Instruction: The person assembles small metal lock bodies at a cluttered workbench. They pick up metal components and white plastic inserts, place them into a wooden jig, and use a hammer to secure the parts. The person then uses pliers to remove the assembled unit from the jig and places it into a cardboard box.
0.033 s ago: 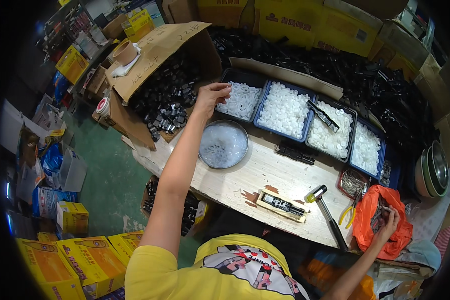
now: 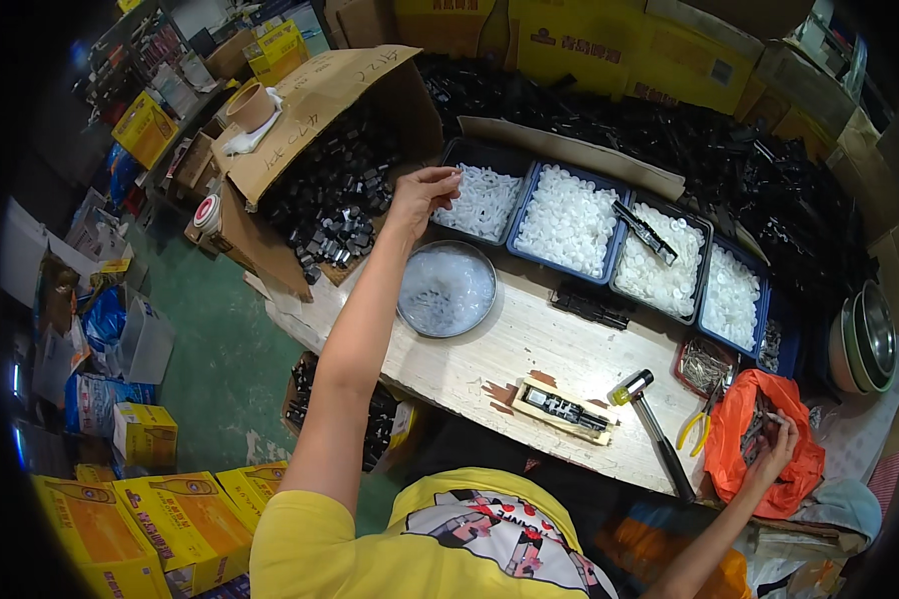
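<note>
My left hand [image 2: 426, 198] is held over the left edge of a black tray [image 2: 499, 238] of small white plastic sticks [image 2: 481, 196]. Its thumb and fingertips are pinched together; whatever they hold is too small to make out. At the right, my right hand [image 2: 775, 451] reaches into an orange plastic bag [image 2: 726, 431] with small dark metal pieces in it. Its fingers are bent together among them, and their grip is partly hidden. On the bench between my arms, a black part with metal pieces [image 2: 561, 407] lies in a pale wooden holder [image 2: 591, 436].
A round metal pan [image 2: 491, 299] stands below the black tray. More trays hold white pieces [image 2: 569, 215], with a black part [image 2: 645, 232] lying across them. A hammer [image 2: 659, 439], yellow-handled pliers [image 2: 691, 427], stacked bowls [image 2: 854, 344] and a carton [image 2: 305, 105] of black pieces surround the workspace.
</note>
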The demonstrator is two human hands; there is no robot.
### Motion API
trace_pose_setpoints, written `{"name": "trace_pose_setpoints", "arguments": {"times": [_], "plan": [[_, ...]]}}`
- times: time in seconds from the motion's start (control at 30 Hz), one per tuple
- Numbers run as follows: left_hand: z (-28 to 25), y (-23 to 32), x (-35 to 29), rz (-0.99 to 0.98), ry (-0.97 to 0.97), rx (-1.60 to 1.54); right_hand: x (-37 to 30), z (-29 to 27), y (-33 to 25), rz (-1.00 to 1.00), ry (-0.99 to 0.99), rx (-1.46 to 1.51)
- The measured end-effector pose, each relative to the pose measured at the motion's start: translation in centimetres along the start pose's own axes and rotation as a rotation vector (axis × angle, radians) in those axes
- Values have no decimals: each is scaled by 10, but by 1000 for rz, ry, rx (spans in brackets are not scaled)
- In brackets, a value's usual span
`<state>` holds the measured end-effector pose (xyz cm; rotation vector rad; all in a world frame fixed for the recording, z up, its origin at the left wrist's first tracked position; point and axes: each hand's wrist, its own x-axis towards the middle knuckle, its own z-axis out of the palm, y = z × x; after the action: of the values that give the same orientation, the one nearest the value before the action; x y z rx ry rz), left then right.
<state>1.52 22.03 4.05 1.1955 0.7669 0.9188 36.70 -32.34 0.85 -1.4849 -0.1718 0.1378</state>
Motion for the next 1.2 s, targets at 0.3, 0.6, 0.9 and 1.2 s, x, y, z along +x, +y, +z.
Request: {"name": "trace_pose_setpoints", "arguments": {"times": [0.3,0.6,0.9,1.2], "plan": [[6,10,-60,71,-53,-43,1,-30,22,-42,-143,114],[-36,-27,-156,283,201,763,-34,29,-21,-319,-96,-250],[-20,-53,-142,580,103,1120,-77,90,-24,-329,-318,-566],[-25,-50,-141,614,182,1099,-97,109,-24,-424,-458,-757]]}}
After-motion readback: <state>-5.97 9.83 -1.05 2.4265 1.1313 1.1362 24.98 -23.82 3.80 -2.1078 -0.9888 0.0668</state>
